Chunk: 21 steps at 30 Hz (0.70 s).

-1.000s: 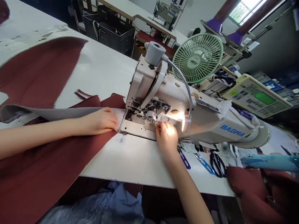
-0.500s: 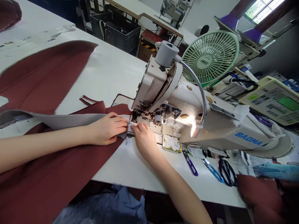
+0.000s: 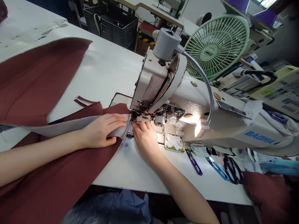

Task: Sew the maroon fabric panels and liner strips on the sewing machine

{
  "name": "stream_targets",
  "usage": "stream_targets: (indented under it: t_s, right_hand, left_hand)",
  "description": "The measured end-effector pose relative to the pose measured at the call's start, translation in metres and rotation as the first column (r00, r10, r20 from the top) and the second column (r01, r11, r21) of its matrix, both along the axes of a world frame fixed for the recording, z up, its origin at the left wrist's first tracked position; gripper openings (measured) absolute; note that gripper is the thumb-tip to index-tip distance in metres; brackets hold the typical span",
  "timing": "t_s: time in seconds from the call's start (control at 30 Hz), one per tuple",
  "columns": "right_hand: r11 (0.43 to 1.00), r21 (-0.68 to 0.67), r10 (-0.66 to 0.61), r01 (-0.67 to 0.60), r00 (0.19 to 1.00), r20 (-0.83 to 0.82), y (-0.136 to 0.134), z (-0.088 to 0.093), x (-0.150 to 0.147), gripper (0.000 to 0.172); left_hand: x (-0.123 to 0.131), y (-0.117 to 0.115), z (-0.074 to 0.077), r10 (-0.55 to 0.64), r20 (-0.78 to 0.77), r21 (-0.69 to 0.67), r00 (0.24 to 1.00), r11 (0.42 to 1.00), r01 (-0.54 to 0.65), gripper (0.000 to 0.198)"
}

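The sewing machine [image 3: 161, 82] stands in front of me, its lamp lit. A grey fabric band [image 3: 67, 127] runs from the left up to the needle area [image 3: 134, 115], over maroon fabric [image 3: 70, 174]. My left hand [image 3: 101, 130] lies flat on the band just left of the needle, fingers stretched and thumb apart. Close to the presser foot, my right hand [image 3: 146, 137] has its fingers curled and pinches the band's pale end; the fingertips are partly hidden. Beyond the band lies a narrow maroon strip [image 3: 86, 101].
Right of my hand are a small tin [image 3: 174, 142] with white scraps, purple thread snips [image 3: 194, 162], blue snips [image 3: 217, 168] and black scissors [image 3: 233, 169]. A green fan [image 3: 217, 46] stands behind the machine. Beyond the table is a dark crate [image 3: 112, 26].
My left hand's fingers have straightened and spread flatter over the band. My right hand stays at the needle. The camera view has shifted slightly closer to the machine.
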State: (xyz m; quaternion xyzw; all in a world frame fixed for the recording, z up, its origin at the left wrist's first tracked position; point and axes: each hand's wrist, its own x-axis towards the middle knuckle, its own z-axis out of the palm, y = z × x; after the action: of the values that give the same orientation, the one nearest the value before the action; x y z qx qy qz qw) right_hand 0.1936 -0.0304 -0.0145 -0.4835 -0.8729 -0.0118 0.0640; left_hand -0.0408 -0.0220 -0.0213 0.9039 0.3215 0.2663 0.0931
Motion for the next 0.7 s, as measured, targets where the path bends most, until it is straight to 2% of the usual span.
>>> stream_targets:
  t_s: [0.1,0.3,0.43,0.7]
  right_hand:
    - [1.0,-0.008,-0.014,0.014,1.0,0.019,0.0,0.0019,-0.0037,0.032]
    - [0.999,-0.038,0.003,-0.005,0.999,-0.043,0.0017,0.0008,-0.006,0.035]
    - [1.0,-0.017,0.014,-0.015,0.996,-0.09,-0.0001,0.0,-0.0036,0.033]
    - [1.0,-0.01,0.021,-0.022,0.994,-0.111,-0.0022,0.0029,-0.0042,0.029]
  left_hand:
    - [-0.0016,0.0004,-0.0023,-0.002,0.019,0.007,1.0,1.0,0.002,0.048]
    - [0.0001,0.0004,-0.0075,-0.017,-0.084,0.023,0.996,1.0,0.019,0.042]
    - [0.0014,-0.0007,-0.0063,-0.017,-0.13,0.043,0.991,0.999,0.023,0.04]
    - [0.0025,-0.0012,-0.0039,-0.009,-0.164,0.049,0.986,0.999,0.018,0.048]
